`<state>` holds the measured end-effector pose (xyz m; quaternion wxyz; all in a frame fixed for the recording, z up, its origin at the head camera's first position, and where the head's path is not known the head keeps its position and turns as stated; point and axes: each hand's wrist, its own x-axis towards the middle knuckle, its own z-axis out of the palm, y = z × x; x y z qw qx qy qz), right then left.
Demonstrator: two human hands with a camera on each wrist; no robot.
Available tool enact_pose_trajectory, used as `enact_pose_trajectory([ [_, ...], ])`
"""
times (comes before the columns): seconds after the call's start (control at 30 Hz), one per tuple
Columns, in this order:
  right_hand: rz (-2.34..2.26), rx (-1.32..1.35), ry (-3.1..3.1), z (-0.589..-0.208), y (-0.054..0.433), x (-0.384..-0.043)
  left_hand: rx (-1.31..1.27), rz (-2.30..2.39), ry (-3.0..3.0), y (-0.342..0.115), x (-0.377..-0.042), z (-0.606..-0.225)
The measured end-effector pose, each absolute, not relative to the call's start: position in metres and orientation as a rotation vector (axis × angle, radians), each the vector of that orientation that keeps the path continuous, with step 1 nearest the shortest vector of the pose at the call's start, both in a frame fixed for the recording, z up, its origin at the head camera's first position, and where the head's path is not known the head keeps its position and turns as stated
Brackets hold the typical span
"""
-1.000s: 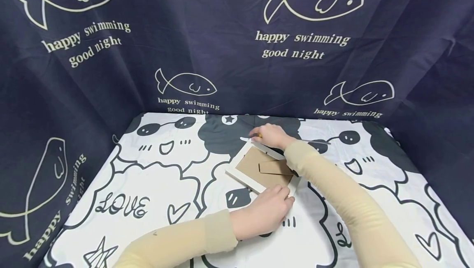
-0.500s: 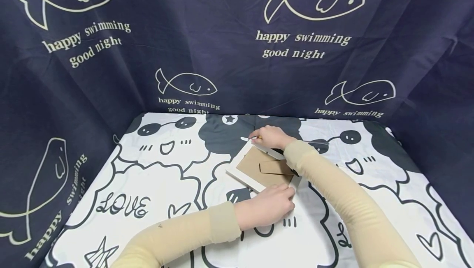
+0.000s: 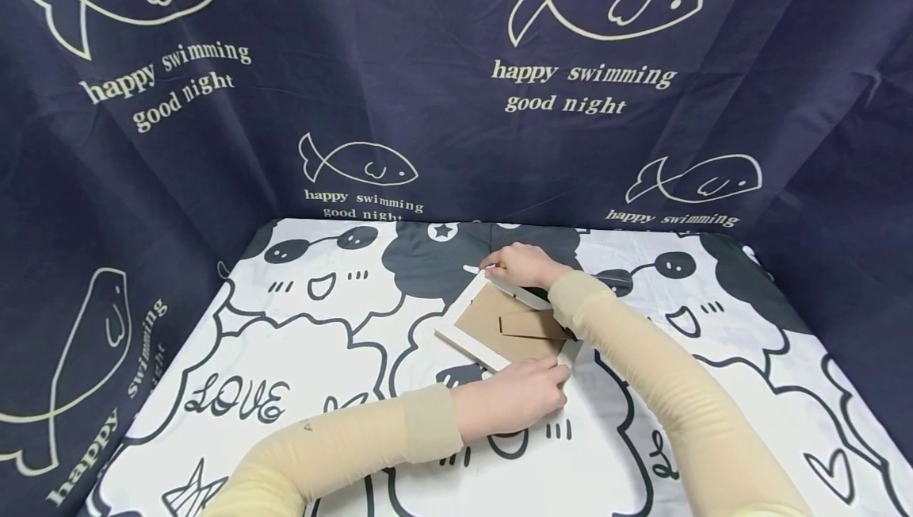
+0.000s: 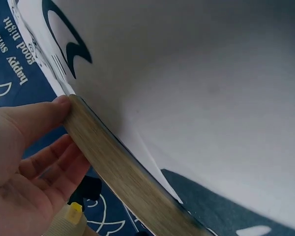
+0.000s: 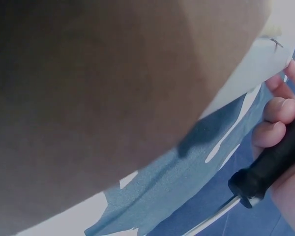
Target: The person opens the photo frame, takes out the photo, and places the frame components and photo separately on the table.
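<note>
A picture frame (image 3: 472,347) with a white rim and brown backing board (image 3: 479,322) lies back side up, turned cornerwise. On the backing is a stand flap (image 3: 529,323). My left hand (image 3: 512,396) grips the near corner; in the left wrist view its thumb lies on the frame's wood-grain edge (image 4: 123,172), fingers beneath. At the far corner, my right hand (image 3: 524,265) holds a screwdriver (image 5: 280,152) by its black handle, metal shaft pointing away from the frame. Its fingertips (image 5: 280,87) are at the rim, near a small metal tab (image 5: 277,43).
A white cloth (image 3: 299,358) with black cartoon sheep covers the table. Behind and at both sides hangs a dark blue curtain (image 3: 456,89) with fish prints. A large blurred brown surface (image 5: 103,98) fills much of the right wrist view.
The left hand and forearm have shifted slightly to the right along the near corner. The frame and right hand have hardly moved.
</note>
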<state>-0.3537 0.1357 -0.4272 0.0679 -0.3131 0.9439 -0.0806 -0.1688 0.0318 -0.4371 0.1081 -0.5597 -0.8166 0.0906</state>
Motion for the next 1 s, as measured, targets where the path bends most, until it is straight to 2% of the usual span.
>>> enact_pose_trajectory([
  [1.0, -0.323, -0.884, 2.866, -0.430, 0.153, -0.355, -1.841, 0.279, -2.211, 0.012, -0.171, -0.433],
])
